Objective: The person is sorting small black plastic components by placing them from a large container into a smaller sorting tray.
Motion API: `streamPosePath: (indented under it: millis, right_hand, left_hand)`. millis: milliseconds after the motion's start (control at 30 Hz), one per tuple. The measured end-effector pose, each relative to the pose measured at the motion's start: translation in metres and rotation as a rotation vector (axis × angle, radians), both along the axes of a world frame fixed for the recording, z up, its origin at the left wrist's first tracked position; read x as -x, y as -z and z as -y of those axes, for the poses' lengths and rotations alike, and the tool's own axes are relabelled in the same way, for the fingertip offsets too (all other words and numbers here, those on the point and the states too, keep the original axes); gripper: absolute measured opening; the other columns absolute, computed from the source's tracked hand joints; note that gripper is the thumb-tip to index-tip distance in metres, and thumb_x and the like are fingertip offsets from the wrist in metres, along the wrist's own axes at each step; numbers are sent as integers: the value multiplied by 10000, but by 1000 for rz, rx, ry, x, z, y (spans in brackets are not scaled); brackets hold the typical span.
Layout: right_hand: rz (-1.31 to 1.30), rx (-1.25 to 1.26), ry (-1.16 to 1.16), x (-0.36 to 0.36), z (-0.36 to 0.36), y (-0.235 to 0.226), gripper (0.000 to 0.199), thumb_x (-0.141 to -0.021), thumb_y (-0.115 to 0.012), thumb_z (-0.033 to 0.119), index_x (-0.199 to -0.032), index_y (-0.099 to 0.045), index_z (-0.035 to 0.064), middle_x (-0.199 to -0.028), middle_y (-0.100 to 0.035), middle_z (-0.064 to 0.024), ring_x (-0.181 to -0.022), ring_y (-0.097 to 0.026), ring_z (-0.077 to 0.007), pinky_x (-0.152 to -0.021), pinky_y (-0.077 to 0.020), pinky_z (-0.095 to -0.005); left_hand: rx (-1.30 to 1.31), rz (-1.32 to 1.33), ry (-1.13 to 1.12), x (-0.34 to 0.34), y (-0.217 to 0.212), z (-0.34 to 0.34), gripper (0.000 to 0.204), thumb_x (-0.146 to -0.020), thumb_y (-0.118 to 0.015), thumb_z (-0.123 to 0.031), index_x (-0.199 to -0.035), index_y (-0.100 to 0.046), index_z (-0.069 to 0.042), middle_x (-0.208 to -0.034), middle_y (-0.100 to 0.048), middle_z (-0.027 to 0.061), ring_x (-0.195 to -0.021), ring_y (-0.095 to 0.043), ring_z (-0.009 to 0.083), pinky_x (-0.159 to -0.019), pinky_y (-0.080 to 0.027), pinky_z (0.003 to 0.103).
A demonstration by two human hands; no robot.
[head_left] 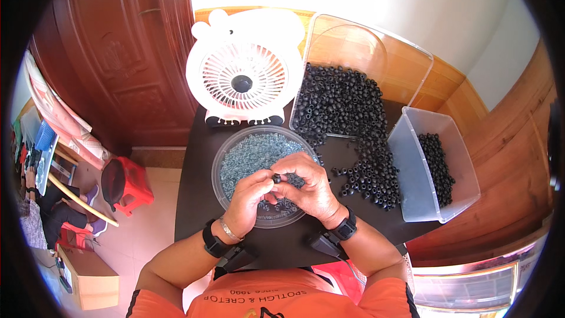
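Note:
Over the round clear tub [217, 191], my left hand [244, 200] and my right hand [312, 188] meet with fingertips pinched together. Between them shows a small black bead-like piece [276, 178], gripped from both sides. Whether another small part is in the fingers is hidden. Small translucent bluish pieces [253, 153] fill the tub, and some dark pieces lie among them under my right hand. Just right of the tub, loose black bead-like pieces [374, 171] are heaped on the dark table [197, 200].
A clear container [425, 76] lies tipped at the back, black pieces spilling from it. At right stands a translucent bin [418, 171] with more. A white animal-shaped fan [244, 85] is behind the tub. A red stool [132, 185] and another person [56, 215] are at left.

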State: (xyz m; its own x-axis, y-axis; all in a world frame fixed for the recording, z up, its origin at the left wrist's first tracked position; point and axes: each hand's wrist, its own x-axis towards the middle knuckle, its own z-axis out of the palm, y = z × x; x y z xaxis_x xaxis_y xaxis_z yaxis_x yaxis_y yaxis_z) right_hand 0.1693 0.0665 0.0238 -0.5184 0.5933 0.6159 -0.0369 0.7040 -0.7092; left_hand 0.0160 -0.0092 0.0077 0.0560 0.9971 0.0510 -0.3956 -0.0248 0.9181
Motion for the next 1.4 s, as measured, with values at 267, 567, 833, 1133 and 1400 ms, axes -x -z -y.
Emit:
streamPosePath:
  millis: [267,567,833,1133,1400]
  right_hand:
    - [80,-475,482,-30,-17,-53,278,-630,-816,75,-852,-648,71,-852,-654,-69,-805,-614,-266,-721,-508,-368]
    - [123,-593,1458,-141,-54,-78,288,-750,-710,64,-1027,-642,23,-1019,-629,-129,-974,-573,-314,-886,-453,-399]
    - [426,-235,626,-78,-78,-9,244,-768,-638,40,-1010,-667,53,-1032,-649,-121,-993,-585,-304,-892,-476,-390]
    - [792,-293,462,-75,-76,1,167,-769,-608,48,-906,-699,77,-912,-668,-83,-933,-600,-287,-826,-496,-373]
    - [498,-98,696,-103,-81,-9,141,-810,-611,46,-926,-689,25,-879,-681,-134,-808,-660,-293,-738,-516,-346]
  left_hand:
    - [88,9,-69,4,4,-2,211,-920,-500,-223,-953,-588,-34,-913,-655,100,-755,-607,153,-685,-472,268]
    - [96,-3,-24,0,0,-3,193,-915,-492,-206,-914,-578,-33,-897,-648,101,-759,-604,156,-684,-469,271]
    - [113,-20,-30,3,1,-3,208,-915,-486,-216,-915,-584,-33,-886,-648,99,-755,-603,152,-677,-469,268]
    - [114,-18,-30,4,-2,-1,180,-917,-481,-191,-898,-596,-54,-876,-640,67,-740,-589,126,-666,-453,255]
    - [119,-41,6,3,1,-2,198,-912,-485,-213,-910,-576,-37,-857,-641,94,-730,-605,151,-665,-465,256]
